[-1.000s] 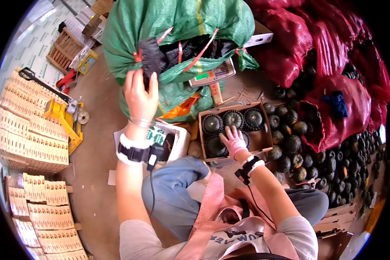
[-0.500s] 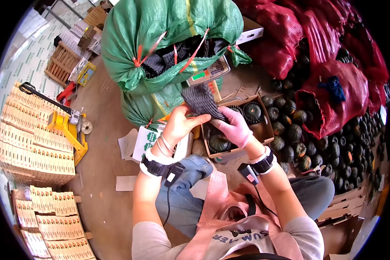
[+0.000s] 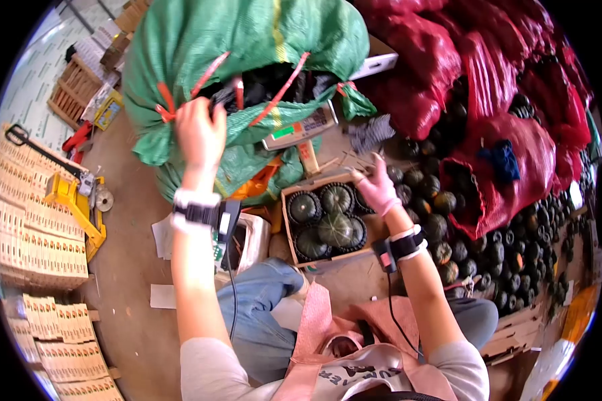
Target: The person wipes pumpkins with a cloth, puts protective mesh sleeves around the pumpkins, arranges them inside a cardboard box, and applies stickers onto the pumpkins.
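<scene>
My left hand, blurred by motion, is at the left end of the opening in the big green woven sack. Its thumb stands apart from the fingers, and nothing shows in it. Dark netting fills the sack's opening behind orange ties. My right hand has its fingers spread over the right edge of a cardboard box. Beyond its fingertips, apart from them, is a dark striped net sleeve. In the box sit several dark green pumpkins, some with black netting around them.
A digital scale stands by the green sack. Loose pumpkins and red mesh sacks cover the right side. Stacked cartons and a yellow pallet jack are at the left. A white box stands near my knee.
Both hands have let go of the striped net sleeve, which now lies beyond the box. My left hand has moved up-left to the sack's opening; my right hand has drawn apart to the right.
</scene>
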The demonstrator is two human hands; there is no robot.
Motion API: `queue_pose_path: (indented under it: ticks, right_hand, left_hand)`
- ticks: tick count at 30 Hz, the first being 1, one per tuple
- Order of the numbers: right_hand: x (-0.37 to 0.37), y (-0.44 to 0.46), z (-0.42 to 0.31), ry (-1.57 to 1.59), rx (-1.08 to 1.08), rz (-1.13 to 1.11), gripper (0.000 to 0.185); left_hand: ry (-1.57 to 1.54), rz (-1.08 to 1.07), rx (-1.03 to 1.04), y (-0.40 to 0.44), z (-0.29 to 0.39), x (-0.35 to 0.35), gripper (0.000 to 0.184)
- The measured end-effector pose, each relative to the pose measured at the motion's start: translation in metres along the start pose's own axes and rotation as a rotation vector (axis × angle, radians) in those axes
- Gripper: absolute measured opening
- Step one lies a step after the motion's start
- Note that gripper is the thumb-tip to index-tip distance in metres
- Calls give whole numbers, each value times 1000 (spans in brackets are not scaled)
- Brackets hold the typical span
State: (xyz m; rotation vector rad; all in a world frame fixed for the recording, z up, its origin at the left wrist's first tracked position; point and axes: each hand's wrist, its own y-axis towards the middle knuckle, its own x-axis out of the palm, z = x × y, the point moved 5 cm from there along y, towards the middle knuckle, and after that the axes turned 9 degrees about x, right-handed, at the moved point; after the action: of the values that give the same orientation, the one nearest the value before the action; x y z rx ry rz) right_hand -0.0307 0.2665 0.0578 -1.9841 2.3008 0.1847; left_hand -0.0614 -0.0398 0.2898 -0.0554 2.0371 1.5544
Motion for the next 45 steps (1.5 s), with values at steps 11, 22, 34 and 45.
queue_pose_path:
  ticks: [11,22,34,45]
  right_hand:
    - [44,-231,-72,528,213,-647,44]
    - [18,-259,-92,-125,-140,-117,23]
    - [13,-293,-43,717,525,-832,22]
    - [1,-284,-51,-4,-59,-513,12]
  left_hand:
    - [-1411,-592,-934,-206,210,-125,28]
    - [-1253,-369,-1070,-227,237,-146,17]
    - [-1744,-546,-1182,-242,255,-158,29]
    - [-1853,-706,-642,-228,258,-155,23]
